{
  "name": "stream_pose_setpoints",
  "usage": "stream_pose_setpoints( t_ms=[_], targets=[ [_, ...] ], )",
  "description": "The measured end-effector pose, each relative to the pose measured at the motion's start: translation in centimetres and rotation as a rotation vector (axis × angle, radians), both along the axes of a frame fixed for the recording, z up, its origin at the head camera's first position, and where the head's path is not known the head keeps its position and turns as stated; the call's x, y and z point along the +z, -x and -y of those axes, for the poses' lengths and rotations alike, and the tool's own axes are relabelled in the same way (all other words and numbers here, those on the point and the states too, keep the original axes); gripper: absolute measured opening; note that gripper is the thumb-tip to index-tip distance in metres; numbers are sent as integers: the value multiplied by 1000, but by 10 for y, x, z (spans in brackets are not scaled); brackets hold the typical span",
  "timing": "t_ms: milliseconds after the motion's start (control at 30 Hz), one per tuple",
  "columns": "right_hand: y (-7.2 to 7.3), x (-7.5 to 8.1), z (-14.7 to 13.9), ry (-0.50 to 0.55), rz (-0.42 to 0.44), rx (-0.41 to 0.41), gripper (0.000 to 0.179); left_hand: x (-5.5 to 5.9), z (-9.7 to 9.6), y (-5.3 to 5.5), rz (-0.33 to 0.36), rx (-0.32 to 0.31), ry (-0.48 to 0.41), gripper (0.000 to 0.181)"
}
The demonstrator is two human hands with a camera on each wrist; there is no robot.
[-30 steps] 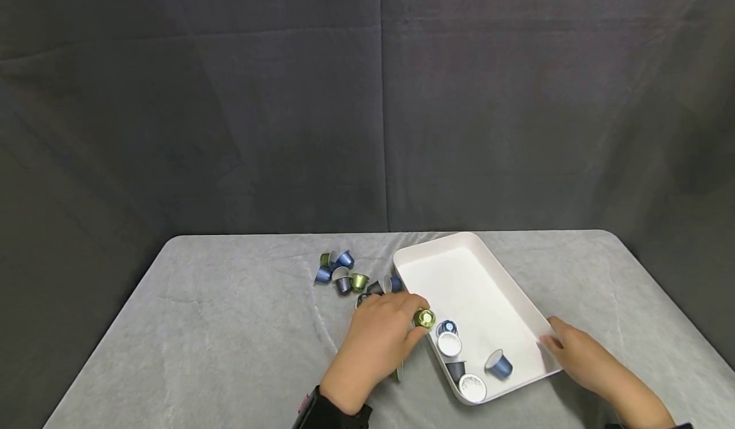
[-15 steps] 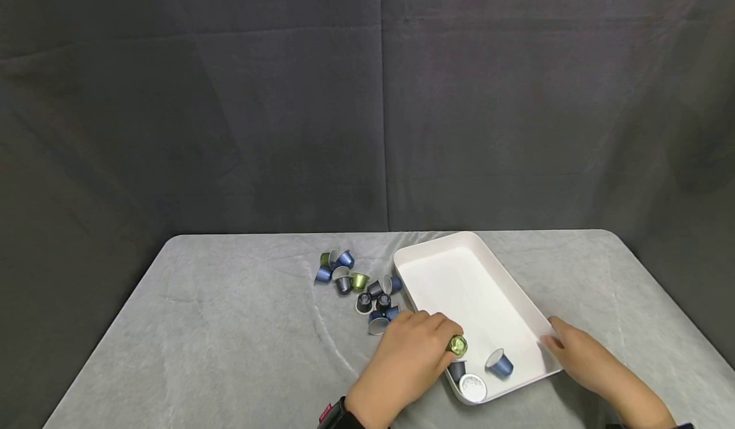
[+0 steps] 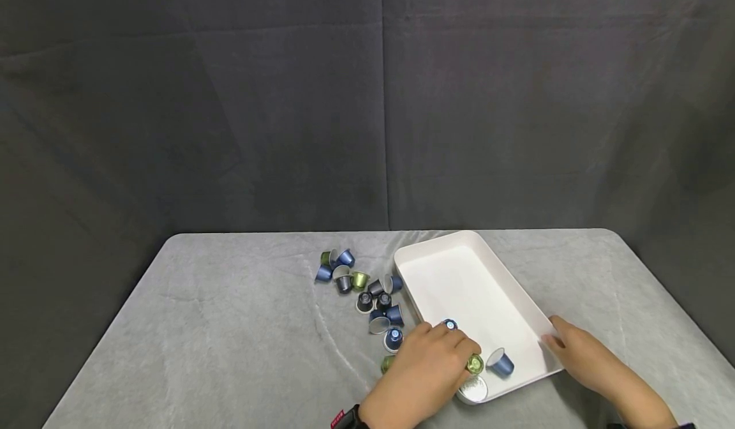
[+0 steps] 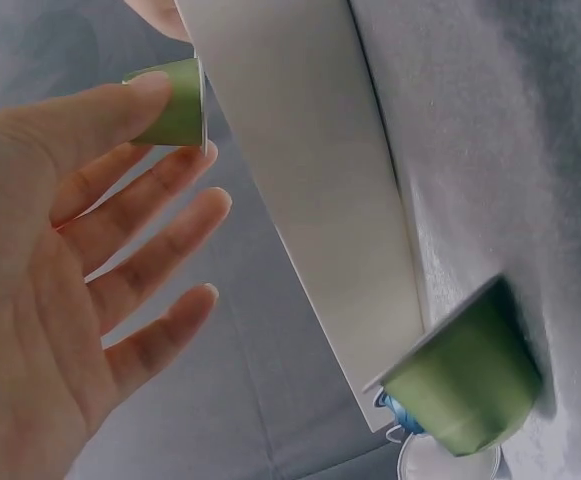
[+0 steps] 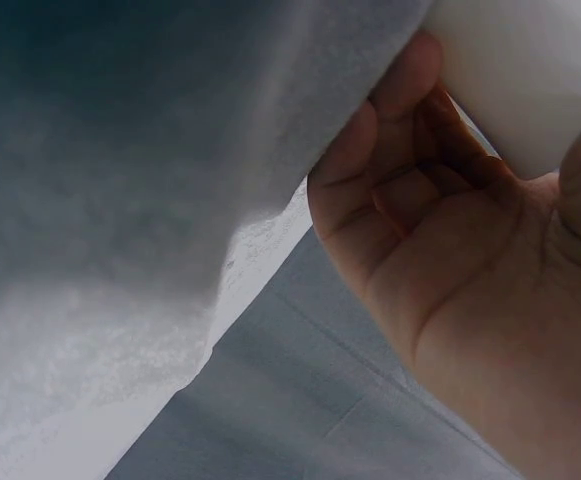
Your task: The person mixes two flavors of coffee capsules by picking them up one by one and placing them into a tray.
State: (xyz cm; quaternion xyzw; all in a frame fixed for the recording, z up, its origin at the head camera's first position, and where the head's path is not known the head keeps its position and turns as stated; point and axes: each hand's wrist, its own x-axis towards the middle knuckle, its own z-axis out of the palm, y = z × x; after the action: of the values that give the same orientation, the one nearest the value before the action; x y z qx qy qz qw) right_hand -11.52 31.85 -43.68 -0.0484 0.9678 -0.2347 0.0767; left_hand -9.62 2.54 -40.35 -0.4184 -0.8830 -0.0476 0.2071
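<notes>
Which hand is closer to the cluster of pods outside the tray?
The left hand is nearer, beside the cluster; the right hand is across the tray, at its opposite edge.

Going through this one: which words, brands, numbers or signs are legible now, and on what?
None can be read.
Red tag by the black wristband: pale marks, too small to read.
White capsule face in the white tray: faint marks, too small to read.
Green capsule in the left hand: no lettering visible on the side shown.
</notes>
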Motion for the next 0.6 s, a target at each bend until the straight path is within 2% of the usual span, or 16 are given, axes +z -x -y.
stream_pose_setpoints(
  t_ms=[133,267,600],
  targets=[
    [0,1,1,-10,-3,-2,9,-2,-1,-2,8,-19,10,17],
    [0,2,2,-15,0,-1,11,-4,-2,-3,-31,-26,10,12],
    [1,1,1,-17,9,-1,14,-8,-5,-6,-68,-15,34,14]
  ],
)
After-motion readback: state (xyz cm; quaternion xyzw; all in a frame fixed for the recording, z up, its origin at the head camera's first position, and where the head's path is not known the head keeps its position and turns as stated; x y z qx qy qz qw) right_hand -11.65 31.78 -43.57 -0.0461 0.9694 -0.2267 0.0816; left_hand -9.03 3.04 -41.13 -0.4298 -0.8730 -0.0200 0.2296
